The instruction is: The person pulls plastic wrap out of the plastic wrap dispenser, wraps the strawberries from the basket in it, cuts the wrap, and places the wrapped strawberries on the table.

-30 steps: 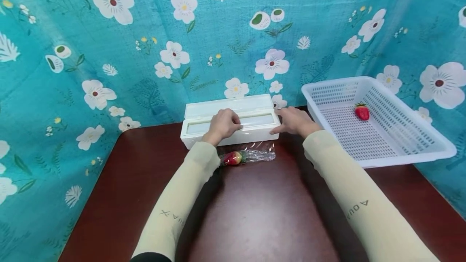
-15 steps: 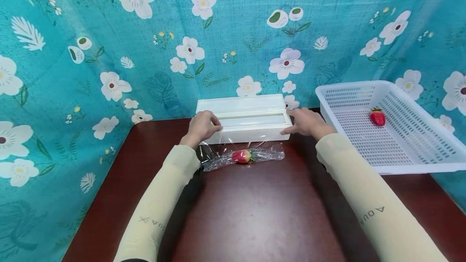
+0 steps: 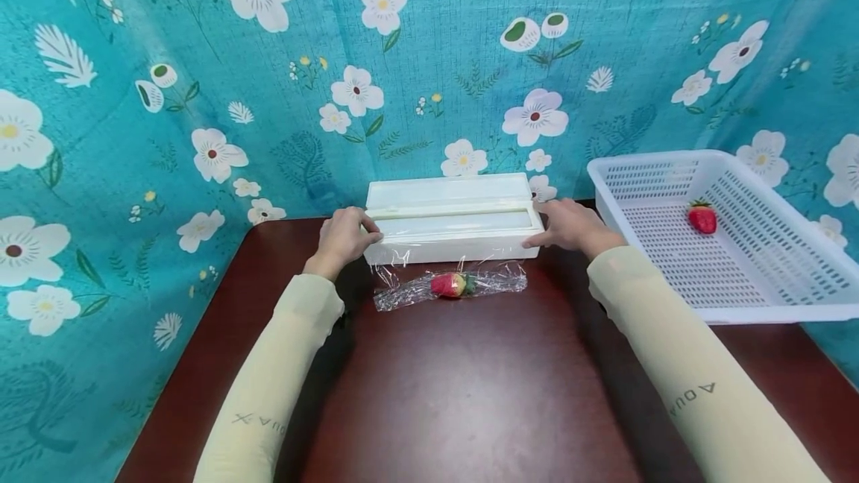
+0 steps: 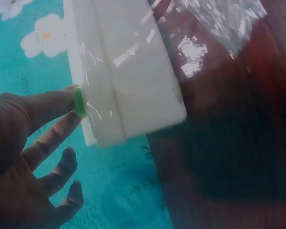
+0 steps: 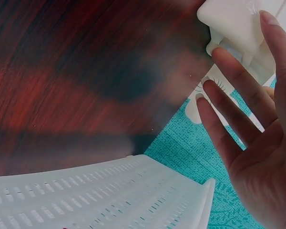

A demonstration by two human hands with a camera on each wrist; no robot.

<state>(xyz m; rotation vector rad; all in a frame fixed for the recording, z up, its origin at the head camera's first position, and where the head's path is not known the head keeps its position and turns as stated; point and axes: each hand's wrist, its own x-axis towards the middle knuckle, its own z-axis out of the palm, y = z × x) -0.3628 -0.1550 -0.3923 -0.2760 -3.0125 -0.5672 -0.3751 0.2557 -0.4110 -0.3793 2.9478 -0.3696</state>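
A long white cling film dispenser (image 3: pixel 456 250) stands at the back of the table with its lid (image 3: pixel 450 192) raised. At its left end my left hand (image 3: pixel 344 240) pinches a small green slide cutter (image 4: pixel 80 102) between thumb and forefinger; the other fingers are loosely bent. My right hand (image 3: pixel 572 225) grips the dispenser's right end, thumb at the front, while its other fingers spread past the end in the right wrist view. In front lies a strawberry (image 3: pixel 446 285) in clear cling film (image 3: pixel 409 294), its ends bunched out to both sides. Loose film hangs along the dispenser's front.
A white slotted basket (image 3: pixel 671 244) stands on the right, holding one unwrapped strawberry (image 3: pixel 702 218). Behind the dark wooden table (image 3: pixel 416 393) hangs a teal flowered cloth (image 3: pixel 403 95).
My left hand has slid leftward along the dispenser from near its middle to its left end. My right hand stays at the right end. The view has shifted, uncovering the wrapped strawberry's left side.
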